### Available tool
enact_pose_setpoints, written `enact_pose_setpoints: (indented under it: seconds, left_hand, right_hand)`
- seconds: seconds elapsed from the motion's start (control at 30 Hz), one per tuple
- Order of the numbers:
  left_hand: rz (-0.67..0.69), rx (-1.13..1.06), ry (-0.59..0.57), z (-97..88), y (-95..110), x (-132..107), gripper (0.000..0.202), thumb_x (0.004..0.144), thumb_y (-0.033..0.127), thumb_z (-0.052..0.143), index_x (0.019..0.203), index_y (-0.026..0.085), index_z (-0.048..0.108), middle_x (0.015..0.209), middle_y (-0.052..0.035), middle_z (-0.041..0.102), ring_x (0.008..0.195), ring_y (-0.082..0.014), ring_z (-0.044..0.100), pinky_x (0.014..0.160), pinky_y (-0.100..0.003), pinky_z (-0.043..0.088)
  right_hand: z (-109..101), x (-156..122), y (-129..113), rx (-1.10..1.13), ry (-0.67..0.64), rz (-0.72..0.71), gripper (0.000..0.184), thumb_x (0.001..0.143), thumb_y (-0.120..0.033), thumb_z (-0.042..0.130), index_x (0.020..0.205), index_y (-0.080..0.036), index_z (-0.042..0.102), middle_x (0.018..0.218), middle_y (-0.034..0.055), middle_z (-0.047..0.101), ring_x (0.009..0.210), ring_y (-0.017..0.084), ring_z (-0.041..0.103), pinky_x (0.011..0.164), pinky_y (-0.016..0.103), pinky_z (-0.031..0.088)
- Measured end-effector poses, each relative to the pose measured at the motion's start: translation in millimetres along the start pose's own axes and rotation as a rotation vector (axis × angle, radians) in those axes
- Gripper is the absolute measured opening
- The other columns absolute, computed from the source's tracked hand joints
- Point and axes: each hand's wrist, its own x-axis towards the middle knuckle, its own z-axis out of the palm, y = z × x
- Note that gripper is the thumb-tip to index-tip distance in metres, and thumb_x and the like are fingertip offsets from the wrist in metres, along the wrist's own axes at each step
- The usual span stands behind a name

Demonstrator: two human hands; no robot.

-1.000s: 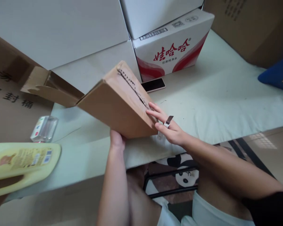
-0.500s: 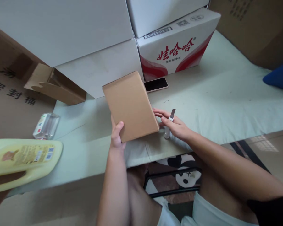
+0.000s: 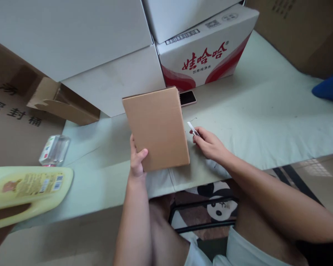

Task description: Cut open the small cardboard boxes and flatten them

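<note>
A flat brown cardboard box point(image 3: 158, 129) is tilted up above the table, its broad plain face towards me. My left hand point(image 3: 137, 159) grips its lower left edge, thumb on the front face and fingers behind. To the right of the box, apart from it, my right hand point(image 3: 207, 142) is closed around a utility knife point(image 3: 193, 129). The knife's pale end points up and left, towards the box's right edge; most of its body is hidden in the fingers.
A phone point(image 3: 188, 98) lies behind the box, partly covered by it. White cartons point(image 3: 111, 74) and a red-and-white carton point(image 3: 205, 62) stand at the back. On the left are an open cardboard box point(image 3: 69, 105), a clear plastic container point(image 3: 55, 149) and a yellow jug point(image 3: 36, 184). Pale cloth covers the table point(image 3: 266, 122).
The box has turned slightly and shifted a little right. My right hand has drawn away from its right edge, and the knife has swung round from upright across the fingers to point up-left.
</note>
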Motion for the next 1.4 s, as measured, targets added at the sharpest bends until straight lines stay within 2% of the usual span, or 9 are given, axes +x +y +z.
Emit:
enact_pose_setpoints:
  seconds: [0.13, 0.3, 0.5, 0.77, 0.93, 1.03, 1.13, 1.23, 1.4]
  left_hand:
    - [-0.036, -0.011, -0.022, 1.2, -1.5, -2.2, 0.062, 0.060, 0.040, 0.078, 0.118, 0.031, 0.061, 0.118, -0.0070, 0.065, 0.109, -0.0286, 0.062, 0.094, -0.044, 0.050]
    - [-0.007, -0.023, -0.021, 3.5, -1.8, -2.0, 0.053, 0.063, 0.037, 0.074, 0.114, 0.030, 0.062, 0.115, -0.0066, 0.066, 0.103, -0.0254, 0.063, 0.092, -0.040, 0.051]
    - [-0.081, -0.049, 0.009, 0.4, -1.4, 0.5, 0.051, 0.066, 0.039, 0.073, 0.114, 0.027, 0.062, 0.115, -0.0075, 0.066, 0.104, -0.0259, 0.063, 0.089, -0.039, 0.050]
    - [-0.037, -0.161, 0.031, -2.0, -0.7, 1.9, 0.043, 0.065, 0.030, 0.076, 0.107, 0.027, 0.067, 0.107, -0.0044, 0.069, 0.096, -0.0211, 0.065, 0.085, -0.032, 0.051]
    - [-0.040, -0.226, 0.151, -3.0, 2.8, 7.2, 0.035, 0.065, 0.030, 0.076, 0.099, 0.025, 0.069, 0.109, -0.0041, 0.070, 0.097, -0.0207, 0.064, 0.084, -0.032, 0.051]
    - [-0.050, -0.289, 0.227, -5.1, 5.9, 10.9, 0.032, 0.069, 0.036, 0.073, 0.098, 0.024, 0.069, 0.110, -0.0042, 0.071, 0.104, -0.0228, 0.063, 0.086, -0.034, 0.051]
    - [-0.075, -0.331, 0.245, -5.8, 8.2, 11.6, 0.033, 0.073, 0.042, 0.069, 0.099, 0.021, 0.070, 0.110, -0.0055, 0.071, 0.107, -0.0239, 0.063, 0.086, -0.034, 0.051]
    - [-0.143, -0.304, 0.233, -3.2, 8.6, 9.4, 0.035, 0.071, 0.044, 0.071, 0.099, 0.021, 0.071, 0.105, -0.0056, 0.072, 0.101, -0.0230, 0.065, 0.083, -0.033, 0.052]
    - [-0.197, -0.247, 0.160, 4.1, 5.0, 7.2, 0.046, 0.072, 0.060, 0.067, 0.102, 0.025, 0.071, 0.110, -0.0050, 0.072, 0.102, -0.0238, 0.065, 0.081, -0.034, 0.052]
  right_hand:
    - [-0.3, -5.8, -2.3, -0.073, -0.047, -0.066, 0.022, 0.089, -0.030, 0.045, 0.104, -0.021, 0.057, 0.066, -0.0026, 0.056, 0.057, 0.016, 0.055, 0.057, 0.030, 0.040]
    - [4.5, -9.6, -0.8, 0.004, -0.056, -0.078, 0.022, 0.091, -0.030, 0.046, 0.108, -0.022, 0.057, 0.067, -0.0030, 0.058, 0.054, 0.015, 0.061, 0.053, 0.029, 0.045]
    - [12.2, -8.8, -2.1, 0.239, -0.133, 0.018, 0.026, 0.089, -0.031, 0.047, 0.112, -0.022, 0.057, 0.070, -0.0033, 0.056, 0.050, 0.012, 0.059, 0.045, 0.026, 0.048]
    - [14.8, -7.9, -3.3, 0.196, -0.200, 0.040, 0.028, 0.089, -0.029, 0.048, 0.113, -0.022, 0.059, 0.079, -0.0007, 0.059, 0.050, 0.010, 0.059, 0.040, 0.022, 0.046]
    - [11.3, -10.0, -9.6, 0.150, -0.349, 0.082, 0.028, 0.086, -0.025, 0.049, 0.111, -0.021, 0.062, 0.076, -0.0011, 0.058, 0.049, 0.010, 0.057, 0.042, 0.023, 0.046]
    - [7.0, -10.9, -12.0, 0.161, -0.405, 0.132, 0.023, 0.082, -0.023, 0.053, 0.102, -0.021, 0.063, 0.075, -0.0015, 0.058, 0.048, 0.009, 0.055, 0.043, 0.023, 0.045]
    - [3.9, -9.6, -10.5, 0.252, -0.249, 0.132, 0.020, 0.082, -0.026, 0.053, 0.101, -0.022, 0.060, 0.074, -0.0029, 0.056, 0.047, 0.008, 0.051, 0.043, 0.022, 0.041]
    - [4.3, -7.0, -7.0, 0.352, -0.060, 0.085, 0.023, 0.085, -0.031, 0.051, 0.107, -0.024, 0.054, 0.076, -0.0035, 0.054, 0.051, 0.008, 0.051, 0.042, 0.022, 0.038]
    - [6.2, -4.3, -7.3, 0.382, 0.025, 0.115, 0.020, 0.082, -0.036, 0.056, 0.096, -0.025, 0.049, 0.075, -0.0036, 0.052, 0.053, 0.010, 0.050, 0.040, 0.023, 0.033]
